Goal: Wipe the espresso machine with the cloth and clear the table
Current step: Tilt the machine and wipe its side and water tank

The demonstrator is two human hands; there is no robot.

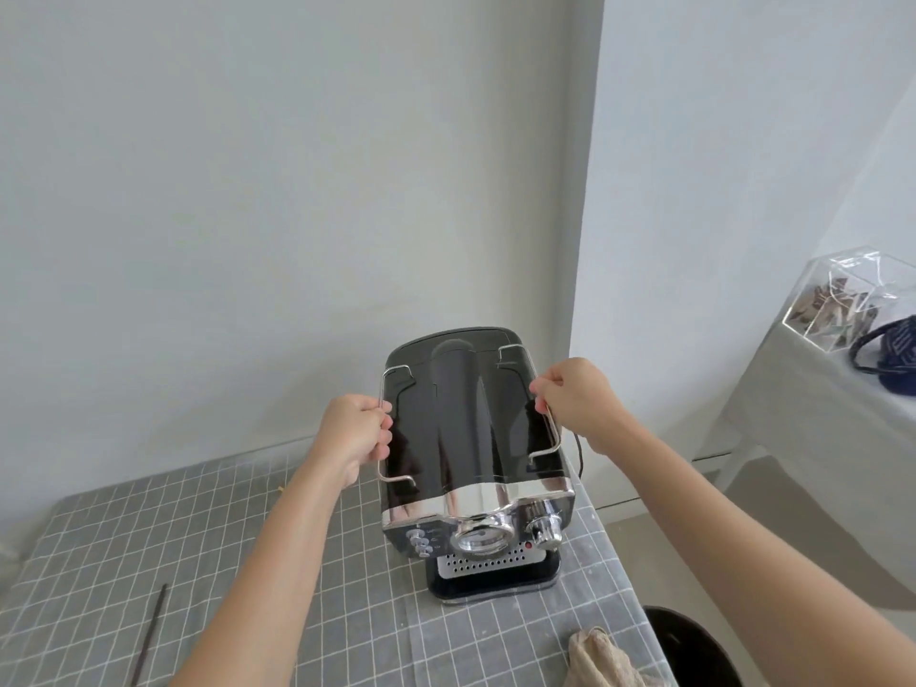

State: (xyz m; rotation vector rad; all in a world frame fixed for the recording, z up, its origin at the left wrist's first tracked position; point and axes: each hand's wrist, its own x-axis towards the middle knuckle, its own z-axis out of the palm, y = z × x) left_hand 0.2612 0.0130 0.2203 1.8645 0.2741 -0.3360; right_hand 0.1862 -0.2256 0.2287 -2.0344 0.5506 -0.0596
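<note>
A black and chrome espresso machine [471, 438] stands near the right edge of a table covered in a grey checked cloth [198, 562]. My left hand [353, 428] grips the thin wire rail on the machine's left top side. On the right top side, my right hand [575, 396] holds the matching wire rail. A crumpled beige cloth [600, 659] lies on the table at the front right, apart from both hands.
A thin dark stick [151, 632] lies on the table at the front left. A black bin [694, 647] sits on the floor right of the table. Farther right, another covered table [803, 414] carries a clear box [852, 304] and a dark blue bag [892, 349].
</note>
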